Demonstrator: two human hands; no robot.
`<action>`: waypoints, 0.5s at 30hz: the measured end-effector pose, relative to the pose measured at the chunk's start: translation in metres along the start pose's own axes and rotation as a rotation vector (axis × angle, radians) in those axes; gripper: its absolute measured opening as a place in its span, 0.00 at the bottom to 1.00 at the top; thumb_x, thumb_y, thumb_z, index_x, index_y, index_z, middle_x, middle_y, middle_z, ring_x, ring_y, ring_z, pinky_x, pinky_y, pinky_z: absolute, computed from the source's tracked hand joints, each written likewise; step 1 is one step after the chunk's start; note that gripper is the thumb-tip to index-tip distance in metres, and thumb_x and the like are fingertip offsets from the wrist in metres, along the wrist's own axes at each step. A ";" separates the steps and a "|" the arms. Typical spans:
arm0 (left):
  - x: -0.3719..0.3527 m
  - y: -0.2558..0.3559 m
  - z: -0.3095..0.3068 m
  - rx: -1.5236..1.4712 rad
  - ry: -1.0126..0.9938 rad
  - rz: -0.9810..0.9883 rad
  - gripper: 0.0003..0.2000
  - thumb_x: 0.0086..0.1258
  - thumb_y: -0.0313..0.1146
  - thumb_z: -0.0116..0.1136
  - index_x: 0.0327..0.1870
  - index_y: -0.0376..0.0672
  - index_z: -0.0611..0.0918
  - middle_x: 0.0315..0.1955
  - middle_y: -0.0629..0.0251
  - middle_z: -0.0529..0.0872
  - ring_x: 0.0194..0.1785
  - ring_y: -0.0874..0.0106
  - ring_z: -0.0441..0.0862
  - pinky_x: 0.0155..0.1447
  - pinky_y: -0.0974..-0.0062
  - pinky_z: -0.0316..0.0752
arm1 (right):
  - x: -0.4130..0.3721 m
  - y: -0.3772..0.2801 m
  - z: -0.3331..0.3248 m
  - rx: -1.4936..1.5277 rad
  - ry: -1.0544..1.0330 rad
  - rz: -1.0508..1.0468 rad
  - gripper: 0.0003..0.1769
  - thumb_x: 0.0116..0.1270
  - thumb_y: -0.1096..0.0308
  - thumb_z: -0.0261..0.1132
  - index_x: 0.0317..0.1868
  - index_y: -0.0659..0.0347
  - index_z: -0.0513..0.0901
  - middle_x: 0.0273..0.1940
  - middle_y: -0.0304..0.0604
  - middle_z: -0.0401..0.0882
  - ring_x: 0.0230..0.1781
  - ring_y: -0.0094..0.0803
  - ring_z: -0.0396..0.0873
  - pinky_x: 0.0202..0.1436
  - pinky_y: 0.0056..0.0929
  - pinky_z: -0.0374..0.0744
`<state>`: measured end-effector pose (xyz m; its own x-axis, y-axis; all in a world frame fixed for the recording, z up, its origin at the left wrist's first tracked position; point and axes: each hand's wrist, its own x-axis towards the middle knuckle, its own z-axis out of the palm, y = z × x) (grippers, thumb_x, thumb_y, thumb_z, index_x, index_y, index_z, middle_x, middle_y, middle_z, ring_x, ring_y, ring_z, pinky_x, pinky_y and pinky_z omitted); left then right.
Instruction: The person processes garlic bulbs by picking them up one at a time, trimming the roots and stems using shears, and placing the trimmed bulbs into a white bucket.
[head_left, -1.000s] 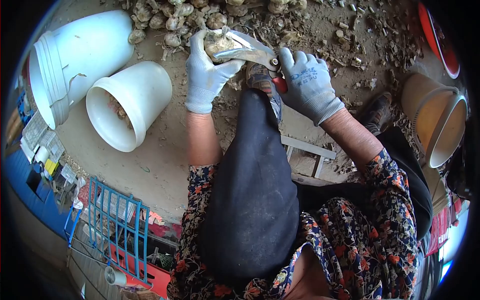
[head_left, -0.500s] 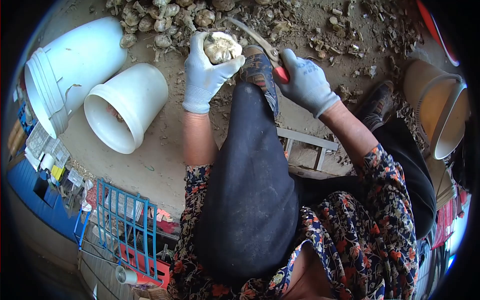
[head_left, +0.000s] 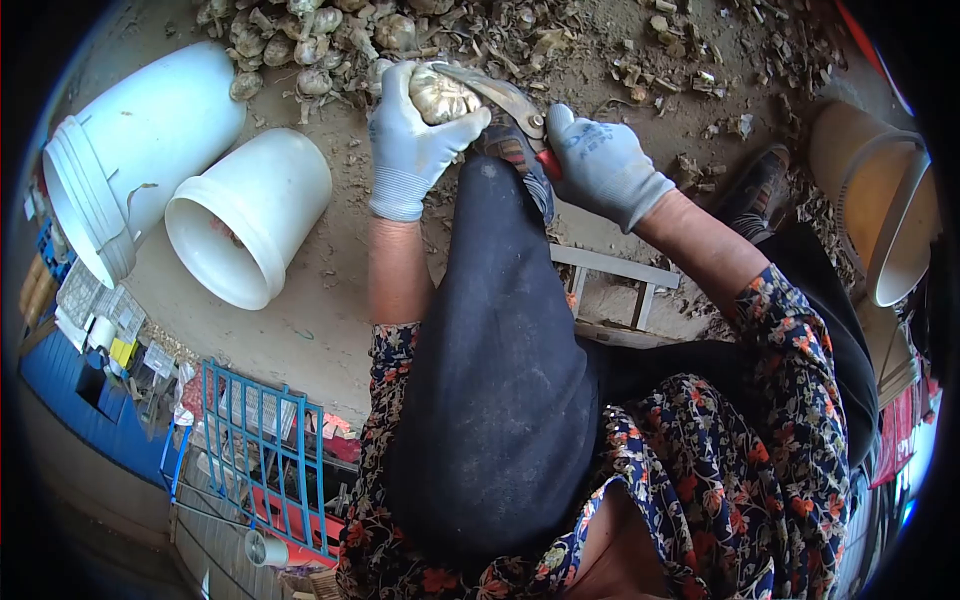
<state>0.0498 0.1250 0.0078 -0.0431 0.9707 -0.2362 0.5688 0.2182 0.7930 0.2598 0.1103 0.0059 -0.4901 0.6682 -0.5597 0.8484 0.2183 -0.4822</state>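
Note:
Gloved in pale grey-white, my left hand is closed round a large garlic bulb, held up above my knee. My right hand, in a matching glove, grips the red handle of a pair of pruning shears. Their curved metal blade lies across the upper right side of the bulb, seemingly touching it. A heap of garlic bulbs covers the ground just beyond my left hand. My right fingers hide most of the handle.
Two white buckets lie on their sides at left. Another pale bucket is tipped at far right. Trimmed stalks and peelings litter the dirt floor. A blue metal rack stands at lower left, and a metal frame sits behind my shoe.
The shears have moved left and down, so their blade now crosses the garlic bulb instead of standing apart above it. My left hand keeps its hold on the bulb.

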 end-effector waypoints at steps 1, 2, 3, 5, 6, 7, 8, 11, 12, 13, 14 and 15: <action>-0.001 -0.006 0.003 -0.011 0.008 0.034 0.37 0.43 0.39 0.79 0.54 0.38 0.71 0.41 0.57 0.83 0.42 0.69 0.82 0.48 0.70 0.79 | 0.002 0.002 0.005 0.141 0.002 0.026 0.18 0.65 0.57 0.60 0.41 0.64 0.68 0.30 0.58 0.80 0.33 0.54 0.81 0.38 0.50 0.77; -0.002 -0.012 0.006 -0.011 0.011 0.033 0.37 0.43 0.39 0.79 0.54 0.38 0.71 0.41 0.57 0.83 0.42 0.69 0.82 0.48 0.70 0.79 | 0.005 0.005 0.006 0.139 0.001 0.024 0.18 0.65 0.57 0.60 0.41 0.64 0.68 0.30 0.58 0.80 0.33 0.54 0.81 0.38 0.50 0.77; -0.003 -0.018 0.007 -0.039 0.023 0.039 0.36 0.43 0.39 0.79 0.54 0.37 0.71 0.41 0.56 0.82 0.41 0.69 0.82 0.48 0.71 0.79 | 0.008 0.007 0.008 0.228 0.027 0.080 0.17 0.66 0.58 0.60 0.40 0.65 0.68 0.29 0.60 0.80 0.33 0.56 0.81 0.38 0.51 0.77; -0.005 -0.017 0.011 -0.415 0.024 -0.044 0.32 0.47 0.33 0.76 0.53 0.36 0.71 0.42 0.53 0.82 0.42 0.67 0.82 0.50 0.70 0.80 | 0.010 0.015 0.017 0.441 0.121 0.178 0.17 0.64 0.60 0.61 0.38 0.66 0.69 0.30 0.63 0.78 0.35 0.61 0.78 0.39 0.50 0.76; -0.002 -0.017 0.008 -0.415 0.033 -0.035 0.32 0.47 0.33 0.76 0.53 0.36 0.71 0.42 0.53 0.82 0.42 0.67 0.82 0.50 0.70 0.80 | 0.006 0.023 0.020 0.434 0.128 0.170 0.17 0.64 0.60 0.61 0.38 0.66 0.69 0.30 0.63 0.78 0.35 0.61 0.78 0.39 0.50 0.76; -0.001 -0.019 0.005 -0.770 -0.084 -0.118 0.30 0.49 0.30 0.74 0.54 0.36 0.71 0.43 0.52 0.81 0.44 0.65 0.82 0.51 0.68 0.80 | -0.001 0.024 0.019 0.499 0.124 0.177 0.17 0.63 0.59 0.62 0.39 0.66 0.69 0.30 0.62 0.78 0.35 0.61 0.78 0.39 0.49 0.75; 0.000 -0.023 0.004 -1.125 -0.210 -0.203 0.29 0.51 0.26 0.71 0.55 0.35 0.71 0.45 0.51 0.81 0.46 0.64 0.82 0.52 0.66 0.81 | -0.011 0.023 0.017 0.563 0.119 0.186 0.18 0.62 0.59 0.63 0.40 0.65 0.70 0.30 0.62 0.78 0.35 0.61 0.78 0.40 0.47 0.75; -0.004 -0.025 0.021 -1.398 -0.084 -0.086 0.28 0.53 0.27 0.69 0.56 0.41 0.71 0.48 0.55 0.80 0.51 0.62 0.81 0.56 0.61 0.79 | -0.035 0.014 0.001 0.626 -0.121 0.171 0.22 0.62 0.55 0.64 0.42 0.65 0.68 0.35 0.63 0.79 0.40 0.58 0.81 0.47 0.46 0.77; -0.007 -0.023 0.026 -1.506 0.008 -0.061 0.28 0.54 0.29 0.70 0.57 0.44 0.72 0.49 0.57 0.80 0.52 0.62 0.80 0.57 0.60 0.79 | -0.039 0.006 -0.005 0.649 -0.192 0.181 0.23 0.61 0.55 0.64 0.43 0.66 0.68 0.36 0.62 0.79 0.41 0.58 0.80 0.47 0.45 0.77; -0.007 -0.021 0.027 -1.444 0.002 -0.031 0.27 0.55 0.31 0.70 0.56 0.48 0.72 0.48 0.63 0.79 0.51 0.64 0.79 0.55 0.62 0.79 | -0.040 0.000 -0.001 0.646 -0.170 0.152 0.23 0.62 0.54 0.64 0.44 0.65 0.68 0.37 0.62 0.79 0.43 0.58 0.80 0.49 0.45 0.77; -0.008 -0.019 0.029 -1.447 0.005 -0.026 0.27 0.55 0.31 0.70 0.56 0.48 0.72 0.48 0.63 0.79 0.51 0.64 0.79 0.55 0.62 0.79 | -0.039 -0.006 0.002 0.643 -0.146 0.121 0.24 0.62 0.53 0.64 0.46 0.65 0.68 0.39 0.63 0.78 0.44 0.57 0.79 0.50 0.44 0.76; -0.009 -0.016 0.029 -1.383 0.056 -0.020 0.27 0.55 0.32 0.70 0.56 0.48 0.72 0.47 0.64 0.78 0.49 0.65 0.79 0.52 0.64 0.78 | -0.035 -0.013 0.003 0.648 -0.104 0.113 0.24 0.62 0.53 0.64 0.46 0.65 0.68 0.40 0.63 0.78 0.45 0.58 0.79 0.50 0.45 0.76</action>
<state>0.0653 0.1095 -0.0190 -0.0932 0.9617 -0.2578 -0.6995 0.1210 0.7043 0.2653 0.0824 0.0299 -0.4493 0.5827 -0.6772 0.6200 -0.3424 -0.7060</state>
